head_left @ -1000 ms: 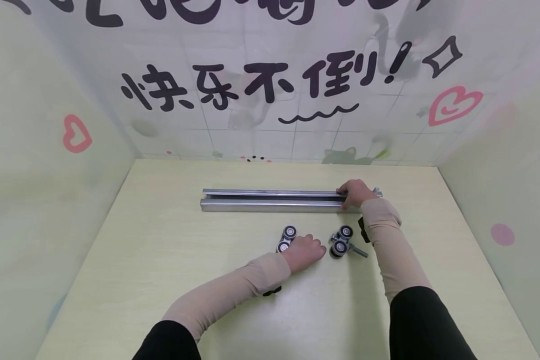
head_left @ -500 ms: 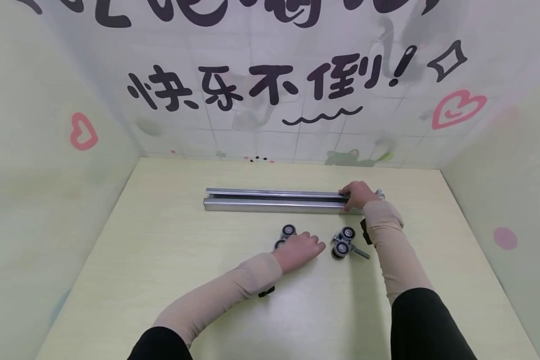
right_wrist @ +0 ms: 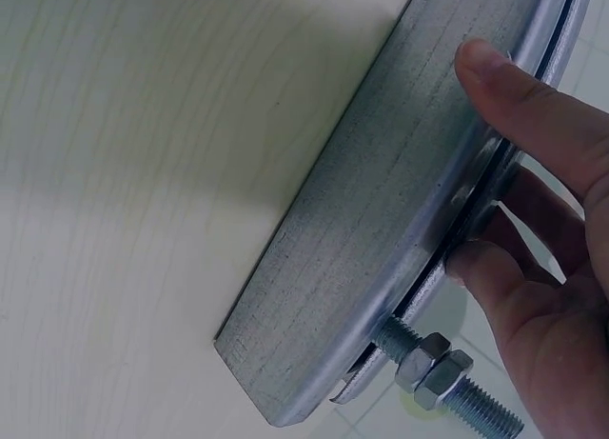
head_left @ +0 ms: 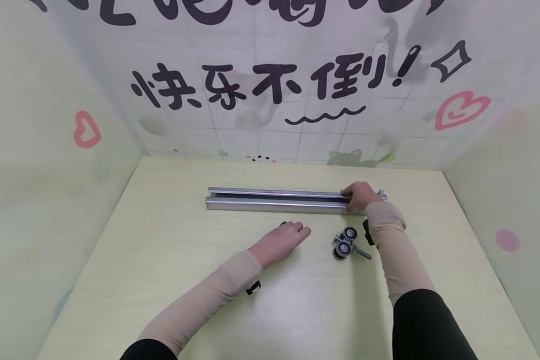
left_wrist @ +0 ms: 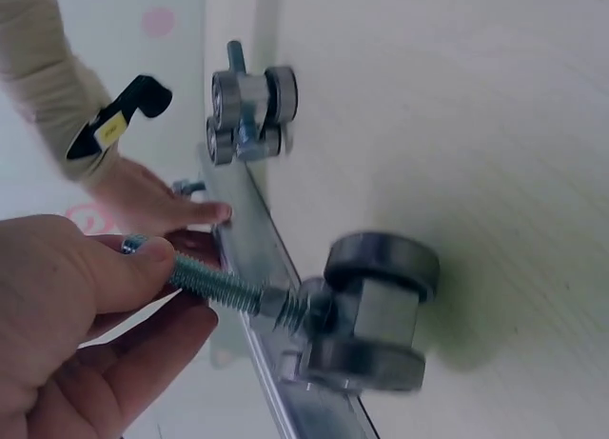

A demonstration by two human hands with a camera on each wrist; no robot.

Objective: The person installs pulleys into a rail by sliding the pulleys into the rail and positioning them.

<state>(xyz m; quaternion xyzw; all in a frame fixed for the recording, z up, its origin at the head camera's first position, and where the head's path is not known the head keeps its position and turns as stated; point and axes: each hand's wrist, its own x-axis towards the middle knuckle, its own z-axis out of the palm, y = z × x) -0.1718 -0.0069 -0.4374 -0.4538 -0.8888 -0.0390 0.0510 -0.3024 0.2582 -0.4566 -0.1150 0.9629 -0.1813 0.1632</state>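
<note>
My left hand (head_left: 280, 243) pinches the threaded bolt (left_wrist: 214, 282) of a roller trolley (left_wrist: 376, 315) between thumb and fingers. In the left wrist view its wheels hang over the table; in the head view the hand hides nearly all of it. My right hand (head_left: 361, 195) grips the slotted metal rail (head_left: 274, 205) near its right end, with the thumb on the side wall and fingers at the slot. A bolt with two nuts (right_wrist: 433, 370) sticks out of the slot beside that hand; what it joins inside is hidden.
A second roller trolley (head_left: 345, 243) lies on the pale table (head_left: 171, 260), in front of the rail's right part, its bolt pointing right. A printed backdrop (head_left: 252, 115) rises behind the table, with side panels left and right.
My left hand has moved left and turned, and the trolley it holds has gone mostly out of sight behind it in the head view. My right hand keeps its hold on the rail.
</note>
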